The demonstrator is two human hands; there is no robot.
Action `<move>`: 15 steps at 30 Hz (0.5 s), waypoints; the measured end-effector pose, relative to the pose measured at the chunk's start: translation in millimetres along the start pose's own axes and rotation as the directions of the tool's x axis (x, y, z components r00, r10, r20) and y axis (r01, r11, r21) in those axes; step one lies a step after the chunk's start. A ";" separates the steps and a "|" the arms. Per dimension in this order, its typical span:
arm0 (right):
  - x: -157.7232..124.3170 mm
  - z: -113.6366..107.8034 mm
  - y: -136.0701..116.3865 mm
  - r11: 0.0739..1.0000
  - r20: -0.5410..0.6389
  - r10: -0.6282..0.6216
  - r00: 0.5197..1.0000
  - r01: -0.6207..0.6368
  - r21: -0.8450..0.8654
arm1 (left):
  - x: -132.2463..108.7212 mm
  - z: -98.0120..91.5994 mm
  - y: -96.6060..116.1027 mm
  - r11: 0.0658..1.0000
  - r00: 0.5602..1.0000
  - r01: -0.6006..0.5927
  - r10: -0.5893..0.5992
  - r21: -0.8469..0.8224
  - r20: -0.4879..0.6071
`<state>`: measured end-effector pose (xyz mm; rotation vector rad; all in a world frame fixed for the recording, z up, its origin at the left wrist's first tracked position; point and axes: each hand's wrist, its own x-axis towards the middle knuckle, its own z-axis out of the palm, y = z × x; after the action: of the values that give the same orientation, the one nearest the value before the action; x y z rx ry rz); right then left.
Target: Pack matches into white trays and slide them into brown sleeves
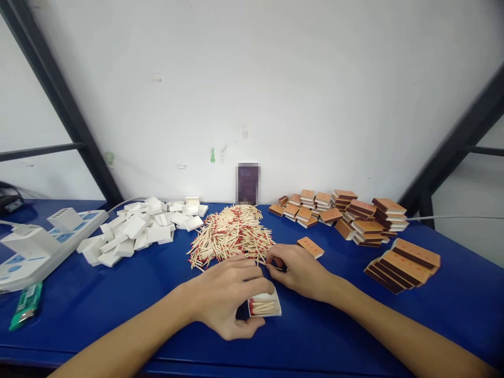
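My left hand (pixel 228 294) is closed around a small white matchbox tray (pixel 265 306) that holds a few red-tipped matches. My right hand (pixel 299 270) rests just right of it, fingers pinched at the near edge of the pile of loose matches (pixel 232 233); what the fingers grip is too small to make out. One orange matchbox sleeve (pixel 310 247) lies alone right behind my right hand on the blue table (pixel 118 294).
Several empty white trays (pixel 137 228) are heaped at the left. Stacks of orange matchboxes (pixel 354 212) stand at the back right, another fanned stack (pixel 403 265) nearer right. A white power strip (pixel 43 241) and green lighter (pixel 25 304) lie far left.
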<state>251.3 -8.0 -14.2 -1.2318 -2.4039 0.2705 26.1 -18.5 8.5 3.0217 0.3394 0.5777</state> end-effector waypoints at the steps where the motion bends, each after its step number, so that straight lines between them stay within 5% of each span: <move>1: 0.0 -0.3 0.2 1.000 0.000 0.002 1.000 -0.002 -0.006 | -0.3 0.3 -0.2 1.000 1.000 0.000 0.000 -0.007 0.000; 8: 0.2 -3.0 -0.3 0.999 0.020 0.043 0.999 -0.042 -0.030 | -1.7 11.7 1.5 0.998 0.998 -0.010 0.014 -0.069 0.060; 15: -2.4 -9.6 -0.6 0.999 0.012 0.025 1.000 -0.025 -0.021 | -1.4 2.1 -17.7 0.985 0.976 0.168 -0.160 0.041 -0.150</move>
<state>256.5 -10.4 -6.1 -1.2741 -2.4083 0.2620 22.0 -1.6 4.5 2.9682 0.6145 0.7896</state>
